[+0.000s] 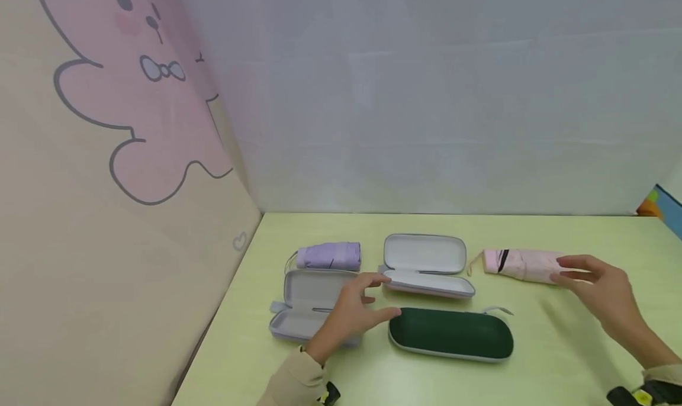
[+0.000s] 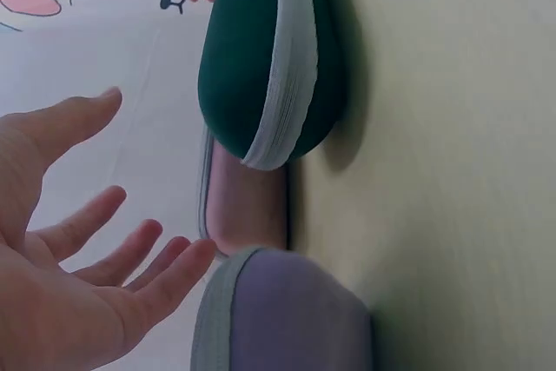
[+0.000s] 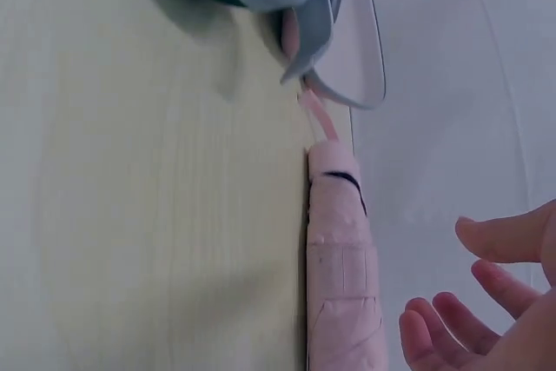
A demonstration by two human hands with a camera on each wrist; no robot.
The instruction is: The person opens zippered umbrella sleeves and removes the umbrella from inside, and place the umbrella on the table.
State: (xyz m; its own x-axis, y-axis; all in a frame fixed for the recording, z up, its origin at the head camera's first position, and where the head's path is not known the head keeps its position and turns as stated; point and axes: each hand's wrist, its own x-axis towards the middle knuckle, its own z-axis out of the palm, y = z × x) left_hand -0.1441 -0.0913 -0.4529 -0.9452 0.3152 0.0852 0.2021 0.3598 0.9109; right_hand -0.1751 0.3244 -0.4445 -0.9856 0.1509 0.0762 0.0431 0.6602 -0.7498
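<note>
Over the lavender-edged open case (image 1: 295,323) I see my left hand (image 1: 351,311), its fingers spread and nothing in its grasp. Its thumb points at the near end of a zipped dark green case (image 1: 453,335), while its fingertips overlap the left side of a pink open case (image 1: 426,253) in the head view. On the right, my right hand (image 1: 607,290) hovers at the end of a folded pink umbrella (image 1: 524,265) with a dark strap. The right wrist view shows a gap between those loosely bent fingers (image 3: 456,323) and the umbrella.
A folded purple umbrella (image 1: 330,256) lies behind the lavender case at the back left. The pale yellow-green table (image 1: 240,358) meets a white cloth wall (image 1: 426,128) behind and a cartoon-printed wall (image 1: 133,264) at left. A colourful object (image 1: 660,205) shows at the far right.
</note>
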